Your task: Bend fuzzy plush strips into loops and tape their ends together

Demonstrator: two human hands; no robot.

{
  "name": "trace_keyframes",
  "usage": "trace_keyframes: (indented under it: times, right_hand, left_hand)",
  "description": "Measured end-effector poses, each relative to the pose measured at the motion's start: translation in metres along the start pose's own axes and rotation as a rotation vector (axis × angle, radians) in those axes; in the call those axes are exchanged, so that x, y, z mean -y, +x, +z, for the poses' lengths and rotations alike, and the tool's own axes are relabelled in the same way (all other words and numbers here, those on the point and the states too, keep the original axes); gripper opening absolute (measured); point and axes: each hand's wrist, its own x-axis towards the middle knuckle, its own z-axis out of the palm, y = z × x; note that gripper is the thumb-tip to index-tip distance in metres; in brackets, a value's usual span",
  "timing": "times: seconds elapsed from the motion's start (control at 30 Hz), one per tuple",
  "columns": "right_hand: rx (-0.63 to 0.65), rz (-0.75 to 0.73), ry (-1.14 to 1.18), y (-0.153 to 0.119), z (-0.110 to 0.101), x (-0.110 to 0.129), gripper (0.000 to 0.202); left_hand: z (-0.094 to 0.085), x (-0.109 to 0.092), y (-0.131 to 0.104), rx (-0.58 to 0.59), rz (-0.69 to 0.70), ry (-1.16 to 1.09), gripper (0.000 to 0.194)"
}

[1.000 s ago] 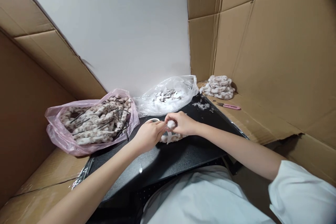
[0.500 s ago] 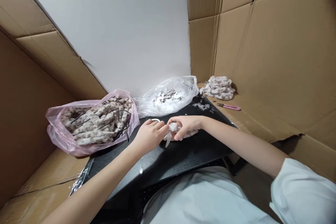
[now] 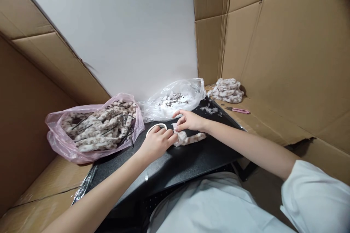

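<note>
My left hand (image 3: 157,142) is closed, its fingertips at the near end of a fluffy white-and-brown strip (image 3: 195,138) on the black tabletop. A white ring like a tape roll (image 3: 155,126) shows behind its knuckles; whether the hand also grips the ring is hidden. Just above the strip, my right hand (image 3: 190,121) pinches a short whitish, see-through piece of tape (image 3: 174,126) between thumb and a finger, the index finger stretched out. The tape reaches down to the fluffy end.
A pink bag (image 3: 51,131) of fluffy strips with dark cords lies left. Behind my hands is a clear plastic bag (image 3: 195,89) with small scraps. At right are a fluffy pile (image 3: 227,91) and pink thread snips (image 3: 237,110). Cardboard walls (image 3: 295,51) stand around the black table (image 3: 175,174).
My right hand has come off the fluffy strip, moving up and slightly left with its index finger extended. More of the strip and the white ring now show.
</note>
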Motion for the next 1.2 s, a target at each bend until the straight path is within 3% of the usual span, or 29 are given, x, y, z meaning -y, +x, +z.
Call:
trace_keyframes:
  times: [0.2,0.43,0.7,0.87,1.0,1.2]
  right_hand:
    - [-0.113,-0.242,-0.17,-0.012,0.01,0.012,0.043]
    - [-0.222,-0.476,-0.441,-0.021,0.018,0.015,0.032]
    - [-0.227,-0.532,-0.473,-0.02,0.015,0.011,0.03]
    - [-0.263,-0.528,-0.54,-0.023,0.016,0.012,0.03]
    - [-0.289,-0.501,-0.548,-0.027,0.018,0.009,0.029]
    - [-0.303,-0.44,-0.444,-0.031,0.02,0.005,0.025]
  left_hand:
    - [-0.005,0.004,0.002,0.061,-0.113,-0.119,0.017]
    - [-0.018,0.004,0.005,0.185,-0.408,-0.53,0.034]
    - [-0.008,0.015,0.009,0.328,-0.602,-1.165,0.045]
    - [0.003,0.017,0.011,0.38,-0.618,-1.405,0.048]
    - [0.005,0.009,0.01,0.298,-0.628,-1.357,0.046]
    - [0.011,0.001,0.007,0.101,-0.591,-0.868,0.036]
